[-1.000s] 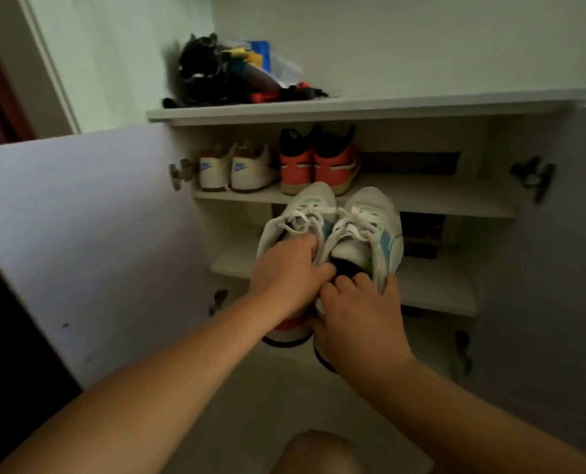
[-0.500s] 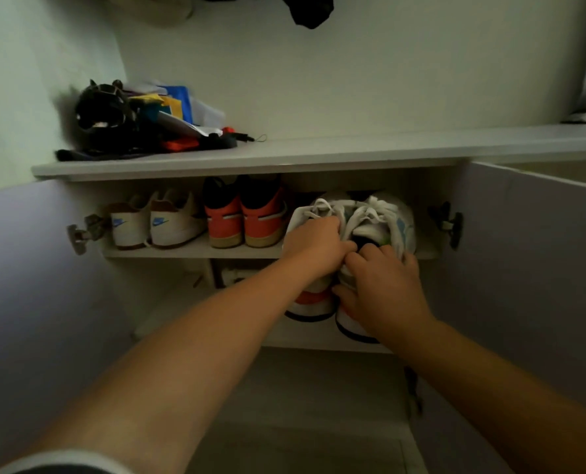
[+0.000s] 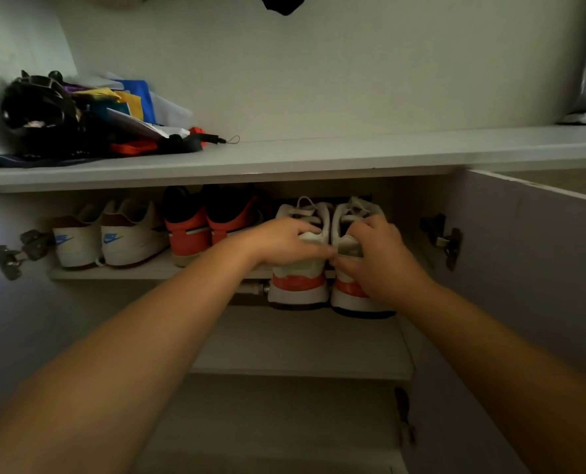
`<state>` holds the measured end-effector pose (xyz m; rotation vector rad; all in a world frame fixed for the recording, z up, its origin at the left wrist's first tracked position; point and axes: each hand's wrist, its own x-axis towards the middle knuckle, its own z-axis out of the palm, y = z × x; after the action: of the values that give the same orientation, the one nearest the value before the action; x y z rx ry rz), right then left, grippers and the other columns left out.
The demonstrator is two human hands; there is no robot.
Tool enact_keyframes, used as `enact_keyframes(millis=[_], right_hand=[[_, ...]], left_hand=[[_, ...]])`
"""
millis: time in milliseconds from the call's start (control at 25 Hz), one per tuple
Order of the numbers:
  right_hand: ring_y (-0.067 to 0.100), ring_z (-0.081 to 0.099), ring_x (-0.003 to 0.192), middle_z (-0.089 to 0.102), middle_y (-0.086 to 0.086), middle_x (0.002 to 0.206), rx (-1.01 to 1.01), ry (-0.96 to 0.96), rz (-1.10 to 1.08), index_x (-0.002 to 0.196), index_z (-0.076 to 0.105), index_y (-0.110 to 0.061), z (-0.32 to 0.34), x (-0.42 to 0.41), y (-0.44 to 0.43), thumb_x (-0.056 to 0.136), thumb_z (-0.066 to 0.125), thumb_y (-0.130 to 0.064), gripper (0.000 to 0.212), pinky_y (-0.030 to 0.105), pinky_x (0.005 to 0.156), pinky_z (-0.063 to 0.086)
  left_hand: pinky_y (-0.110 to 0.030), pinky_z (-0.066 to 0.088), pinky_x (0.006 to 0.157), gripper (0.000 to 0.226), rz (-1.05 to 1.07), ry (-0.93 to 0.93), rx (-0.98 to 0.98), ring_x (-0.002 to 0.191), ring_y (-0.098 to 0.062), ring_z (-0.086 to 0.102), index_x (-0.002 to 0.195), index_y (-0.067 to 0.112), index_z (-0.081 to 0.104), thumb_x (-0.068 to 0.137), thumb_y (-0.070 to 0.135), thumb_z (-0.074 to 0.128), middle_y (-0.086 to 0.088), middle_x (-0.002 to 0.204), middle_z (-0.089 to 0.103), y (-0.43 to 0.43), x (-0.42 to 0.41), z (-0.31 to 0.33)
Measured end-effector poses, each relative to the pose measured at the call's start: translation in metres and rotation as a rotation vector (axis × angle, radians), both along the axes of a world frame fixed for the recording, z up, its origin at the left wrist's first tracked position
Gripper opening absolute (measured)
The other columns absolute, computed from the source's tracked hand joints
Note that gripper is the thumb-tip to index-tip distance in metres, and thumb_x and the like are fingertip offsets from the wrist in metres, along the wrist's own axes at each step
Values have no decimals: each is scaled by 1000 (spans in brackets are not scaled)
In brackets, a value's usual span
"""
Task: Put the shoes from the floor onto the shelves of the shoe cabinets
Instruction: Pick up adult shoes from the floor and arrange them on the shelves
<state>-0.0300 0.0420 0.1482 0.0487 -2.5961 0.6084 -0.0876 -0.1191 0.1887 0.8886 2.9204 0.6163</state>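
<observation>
A pair of white running shoes with orange heel bands sits half on the top shelf (image 3: 141, 271) of the open shoe cabinet, heels sticking out over the shelf edge. My left hand (image 3: 284, 242) grips the heel collar of the left white shoe (image 3: 298, 289). My right hand (image 3: 377, 258) grips the heel of the right white shoe (image 3: 348, 297). Both toes point into the cabinet. To their left on the same shelf stand a red-and-black pair (image 3: 209, 227) and a cream pair with blue logos (image 3: 110, 237).
The cabinet top (image 3: 353, 152) carries a pile of dark and coloured items (image 3: 79, 118) at the left. Both cabinet doors stand open, the left door (image 3: 7, 336) and the right door (image 3: 537, 268). A lower shelf (image 3: 301, 347) lies beneath the held shoes.
Both hands have pushed the white pair up and forward, from in front of the lower shelves onto the top shelf beside the red pair. The camera has tilted up.
</observation>
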Motion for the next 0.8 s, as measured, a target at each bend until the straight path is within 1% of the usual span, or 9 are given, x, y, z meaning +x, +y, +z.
enact_keyframes(millis=[120,200,280,320,400,520,640,720,800], right_hand=[[22,42,111,45,2,118,119,-207,67,98,49,-20,13,3,8,79,71,-35,33,32,85,42],[17,46,94,49,-2,103,196,-318,89,91,44,-23,18,3,11,77,72,-32,32,24,67,42],[16,48,82,48,-6,84,114,-258,88,79,43,-25,18,3,14,79,72,-25,28,19,52,33],[16,49,79,46,-7,79,72,-206,82,74,42,-27,15,0,16,79,71,-21,31,19,50,30],[20,51,79,47,-2,80,56,-108,60,74,44,-23,13,-10,18,79,70,-17,27,22,52,33],[24,53,90,53,7,95,65,-20,-3,86,52,-13,14,-36,25,80,67,-15,16,30,68,46],[29,52,101,56,14,107,91,26,-43,97,56,-7,15,-64,31,82,64,-10,18,36,77,49],[33,51,105,56,18,109,104,52,-43,101,56,-2,9,-77,35,82,62,-7,21,33,76,46],[35,49,109,55,20,112,131,36,-48,105,57,0,-1,-88,37,82,62,-7,24,29,76,40]], left_hand=[[-33,52,70,33,-22,-2,-138,83,-15,61,100,24,61,73,35,78,5,92,63,-5,2,-1],[-33,50,64,28,-36,73,-149,77,-15,59,94,20,61,74,29,78,2,87,61,0,2,-1],[-31,48,62,23,-53,108,-88,75,-14,57,92,18,60,77,24,76,2,87,59,5,-1,-3],[-32,48,63,21,-57,118,-62,76,-14,57,91,18,59,78,22,75,1,88,59,7,-3,-4],[-36,51,67,14,-50,141,-32,79,-18,58,86,19,57,81,17,70,-1,88,59,14,-11,-5],[-38,51,72,16,-9,209,-10,88,-24,58,80,23,52,84,9,59,0,90,56,26,-28,-1],[-33,49,75,20,24,279,-79,102,-25,56,102,21,57,87,8,55,-4,107,57,34,-51,2],[-34,49,80,32,43,255,-121,110,-26,54,119,19,56,88,14,61,-5,121,56,39,-66,-2],[-33,49,86,41,64,209,-132,114,-27,53,123,18,55,85,23,68,-5,125,55,44,-80,-10]])
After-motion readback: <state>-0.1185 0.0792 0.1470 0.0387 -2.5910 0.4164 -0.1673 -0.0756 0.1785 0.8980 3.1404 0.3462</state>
